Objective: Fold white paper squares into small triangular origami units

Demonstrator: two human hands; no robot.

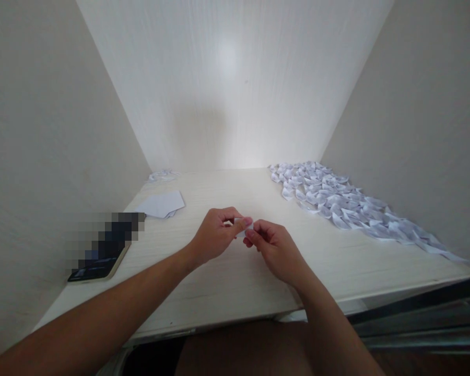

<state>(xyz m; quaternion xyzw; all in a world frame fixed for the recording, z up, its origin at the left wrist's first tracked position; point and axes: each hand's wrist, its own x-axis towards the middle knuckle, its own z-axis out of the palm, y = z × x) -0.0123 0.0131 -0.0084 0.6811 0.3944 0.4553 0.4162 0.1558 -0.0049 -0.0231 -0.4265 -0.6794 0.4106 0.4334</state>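
Between my two hands, above the middle of the desk, is a small folded piece of white paper (pixel 241 227). My left hand (pixel 219 230) pinches it from the left, thumb across its front. From the right, my right hand (pixel 272 245) grips its lower right edge between thumb and fingers. The fingers cover much of the paper, so its full shape is hidden. To the right of my hands, many small folded paper pieces (pixel 332 198) lie in a long heap. A stack of flat white paper sheets (pixel 162 203) rests to the left.
A phone (pixel 112 250), partly blurred out, lies by the left wall. Some paper strips (pixel 162 176) sit in the back left corner. Pale walls enclose the white desk (pixel 219 292) at the left, back and right. Its front edge runs just before my lap.
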